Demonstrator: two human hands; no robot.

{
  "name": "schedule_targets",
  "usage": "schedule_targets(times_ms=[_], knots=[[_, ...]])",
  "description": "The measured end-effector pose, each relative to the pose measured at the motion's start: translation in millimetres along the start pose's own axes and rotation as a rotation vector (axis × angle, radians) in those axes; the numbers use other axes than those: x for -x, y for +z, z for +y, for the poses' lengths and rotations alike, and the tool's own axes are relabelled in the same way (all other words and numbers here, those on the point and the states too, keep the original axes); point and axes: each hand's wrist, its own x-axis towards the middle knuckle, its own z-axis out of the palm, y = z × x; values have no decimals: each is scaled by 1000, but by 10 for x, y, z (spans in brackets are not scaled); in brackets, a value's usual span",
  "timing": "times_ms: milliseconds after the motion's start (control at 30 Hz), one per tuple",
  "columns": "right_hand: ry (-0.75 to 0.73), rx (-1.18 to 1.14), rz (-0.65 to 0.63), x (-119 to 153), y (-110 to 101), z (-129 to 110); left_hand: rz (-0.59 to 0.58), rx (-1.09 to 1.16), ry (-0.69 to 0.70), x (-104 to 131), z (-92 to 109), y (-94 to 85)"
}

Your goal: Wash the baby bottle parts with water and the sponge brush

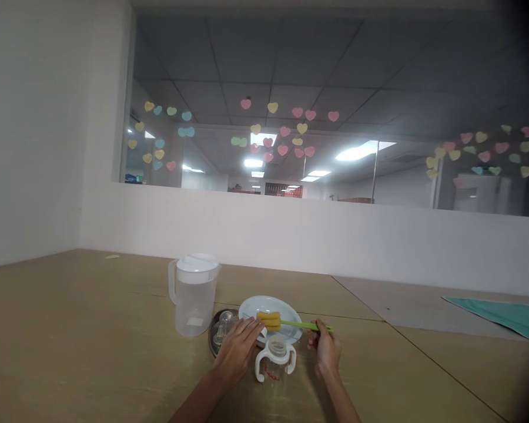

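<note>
A green-handled brush [296, 324] is gripped near the end of its handle by the fingers of the right hand [328, 354], which are closed around it. Its long axis is laid almost level across the view, from 9 o'clock at the yellow sponge head [268, 319] to just past 3 o'clock at the handle end. From the right fingers, the sponge head is found at 9 o'clock. The left hand [236, 353] is much nearer to that head: its fingers are stretched out, and the sponge is found at about 2 o'clock from them. Whether the sponge is touched, or anything is gripped there, cannot be told.

A clear bottle [274, 369] with two white side handles is stood upright on the table [114, 352], between the forearms, with its open mouth turned up. From that mouth, the sponge head is seen between 11 and 12 o'clock, so the brush's axis is set crosswise to the bottle's upright one. A pale bowl [268, 302] is seen behind the brush, its far rim towards 12 o'clock. At 10 o'clock from the bottle, clear domed pieces [226, 321] are held on a dark round tray [211, 338], beside which a lidded jug [196, 302] is stood.
</note>
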Motion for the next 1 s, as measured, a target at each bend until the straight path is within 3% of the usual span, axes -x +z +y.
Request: schedule_targets(times_ms=[200, 667, 900, 1000], knots=[[9, -13, 6, -11, -15, -17, 87, 44, -3, -36, 28, -27], [47, -99, 87, -81, -67, -2, 116, -2, -79, -9, -15, -19], [80, -97, 14, -72, -57, -14, 135, -22, -130, 8, -13, -4], [18, -41, 19, -58, -46, 3, 159, -6, -152, 13, -28, -4]])
